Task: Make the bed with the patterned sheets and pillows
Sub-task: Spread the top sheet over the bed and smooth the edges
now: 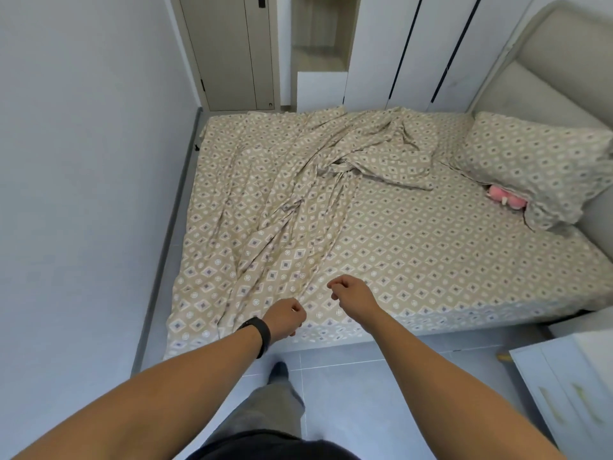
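Head view: your left hand [286, 318] and right hand [351, 295], both curled, seem to pinch the near sheet [298, 200] edge; sheet runs far, bunched.

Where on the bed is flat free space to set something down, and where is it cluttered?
Free: the smooth fitted sheet between the rumpled top sheet and the pillow, running to the near edge. Also a smaller strip at the far left corner by the wall. Crowded: the bunched sheet down the middle-left, where both hands reach, and the pillow end with the pink toy.
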Demonstrator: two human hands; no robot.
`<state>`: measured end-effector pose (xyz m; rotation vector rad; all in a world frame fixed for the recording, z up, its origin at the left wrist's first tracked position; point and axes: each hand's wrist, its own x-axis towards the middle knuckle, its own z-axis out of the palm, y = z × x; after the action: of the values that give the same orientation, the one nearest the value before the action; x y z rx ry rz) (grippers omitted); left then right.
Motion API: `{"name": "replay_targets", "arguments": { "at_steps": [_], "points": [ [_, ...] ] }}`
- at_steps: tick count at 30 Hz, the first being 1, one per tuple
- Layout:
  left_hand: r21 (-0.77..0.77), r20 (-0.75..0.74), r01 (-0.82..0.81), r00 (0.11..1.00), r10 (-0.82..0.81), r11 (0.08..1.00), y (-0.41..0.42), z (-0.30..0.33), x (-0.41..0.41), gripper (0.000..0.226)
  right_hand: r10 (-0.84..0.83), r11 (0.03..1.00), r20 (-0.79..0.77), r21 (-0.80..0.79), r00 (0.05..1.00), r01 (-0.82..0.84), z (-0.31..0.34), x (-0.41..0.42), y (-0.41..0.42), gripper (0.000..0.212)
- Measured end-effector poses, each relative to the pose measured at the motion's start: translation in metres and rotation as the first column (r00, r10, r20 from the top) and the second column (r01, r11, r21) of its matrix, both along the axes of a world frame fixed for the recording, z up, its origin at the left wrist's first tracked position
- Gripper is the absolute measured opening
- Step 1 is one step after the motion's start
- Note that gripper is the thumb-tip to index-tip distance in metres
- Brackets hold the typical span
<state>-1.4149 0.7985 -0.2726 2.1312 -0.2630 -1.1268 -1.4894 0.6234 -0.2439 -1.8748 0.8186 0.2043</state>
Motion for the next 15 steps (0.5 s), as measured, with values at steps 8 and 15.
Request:
{"name": "replay_targets", "arguments": {
  "at_steps": [8,15],
  "points": [
    [0.116,0.01,-0.07,0.998,0.07,0.991,-0.099,-0.087,0.105,0.013,-0.025,0.999,-0.147,0.019,0.989,0.029,-0.047,0.072,-0.093,0.021],
    [0.347,-0.084,0.042,0.996,-0.013,0.937,-0.209,-0.24,0.212,0.031,-0.048,0.998,-0.34,0.032,0.939,0.063,-0.163,0.164,-0.185,0.022]
  ]
}}
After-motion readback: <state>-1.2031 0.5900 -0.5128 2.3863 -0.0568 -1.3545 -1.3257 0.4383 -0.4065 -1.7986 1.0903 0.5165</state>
